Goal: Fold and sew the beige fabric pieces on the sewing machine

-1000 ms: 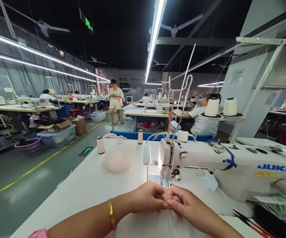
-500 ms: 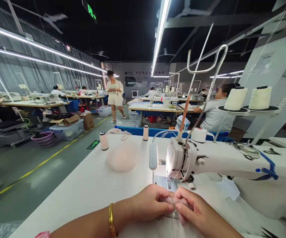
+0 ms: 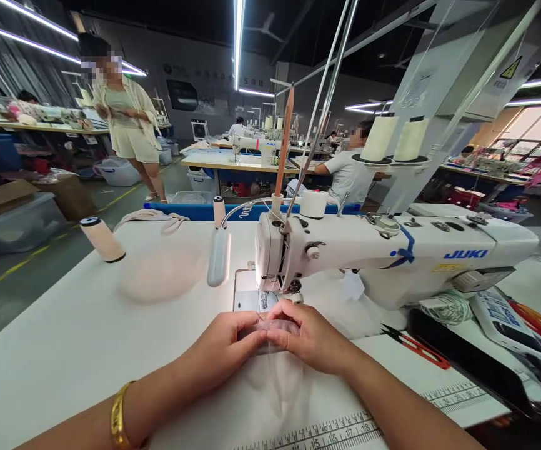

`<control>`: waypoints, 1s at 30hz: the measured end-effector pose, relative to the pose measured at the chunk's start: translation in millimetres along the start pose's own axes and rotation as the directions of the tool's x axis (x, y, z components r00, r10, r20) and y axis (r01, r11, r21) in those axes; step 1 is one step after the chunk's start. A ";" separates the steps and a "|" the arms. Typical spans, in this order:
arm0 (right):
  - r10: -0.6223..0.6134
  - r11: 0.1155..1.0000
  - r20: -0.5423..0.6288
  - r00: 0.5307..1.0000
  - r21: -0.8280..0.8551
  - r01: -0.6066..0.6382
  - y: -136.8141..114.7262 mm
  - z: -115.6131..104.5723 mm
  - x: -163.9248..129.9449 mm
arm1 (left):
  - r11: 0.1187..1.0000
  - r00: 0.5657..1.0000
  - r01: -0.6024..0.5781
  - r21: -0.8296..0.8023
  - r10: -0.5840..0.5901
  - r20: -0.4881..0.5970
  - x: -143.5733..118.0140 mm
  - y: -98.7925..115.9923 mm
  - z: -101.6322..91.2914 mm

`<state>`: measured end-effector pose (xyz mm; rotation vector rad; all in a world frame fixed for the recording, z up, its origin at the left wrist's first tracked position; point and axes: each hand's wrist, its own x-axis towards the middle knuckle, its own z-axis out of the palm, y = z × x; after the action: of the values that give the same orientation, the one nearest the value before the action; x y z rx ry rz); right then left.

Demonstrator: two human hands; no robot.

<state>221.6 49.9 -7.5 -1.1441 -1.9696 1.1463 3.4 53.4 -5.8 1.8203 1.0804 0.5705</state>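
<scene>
My left hand (image 3: 233, 340) and my right hand (image 3: 305, 331) meet at the front of the sewing machine (image 3: 336, 247), fingertips almost touching. Both are closed in a pinch on thin, sheer pale fabric (image 3: 280, 381), which hangs from the fingers toward the table. The pinched part sits just in front of the machine's metal needle plate (image 3: 247, 300) and presser foot (image 3: 267, 301). Part of the fabric is hidden inside the fingers. A gold bangle (image 3: 119, 415) circles my left wrist.
Thread cones (image 3: 102, 239) stand at the table's far left. To the right lie red-handled snips (image 3: 423, 351), a black phone-like slab (image 3: 470, 359) and a coil of cord (image 3: 448, 307). A ruler strip (image 3: 345, 431) runs along the front edge. One person (image 3: 127, 115) stands in the aisle.
The view has swung right, bringing the machine's right end and the snips into sight. Both hands still pinch the fabric. The person in the aisle appears nearer.
</scene>
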 end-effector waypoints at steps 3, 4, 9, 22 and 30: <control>-0.030 1.000 -0.028 0.999 0.004 0.030 0.6 4.3 1.0 | 0.999 0.998 -0.030 -0.013 0.031 0.046 -0.1 1.6 0.3; -0.043 0.999 -0.042 0.998 0.000 0.043 1.1 6.0 1.3 | 0.999 0.998 -0.043 -0.017 0.044 0.055 -0.4 2.4 0.3; -0.076 0.997 -0.092 0.993 -0.017 0.075 2.6 12.3 0.5 | 0.998 0.998 -0.065 0.020 0.065 0.025 -2.2 4.0 1.8; -0.078 0.997 -0.151 0.985 -0.013 0.077 0.1 15.5 -2.1 | 0.997 0.981 -0.057 0.060 0.067 -0.180 -2.2 2.1 8.5; -0.052 0.998 -0.190 0.980 0.035 0.060 1.1 19.4 -3.8 | 0.983 0.981 0.009 -0.184 -0.044 -0.187 -1.8 1.4 11.3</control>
<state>208.2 39.3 -17.6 -1.1252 -1.8142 1.0056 11.5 46.3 -9.8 1.6140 1.1376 0.8142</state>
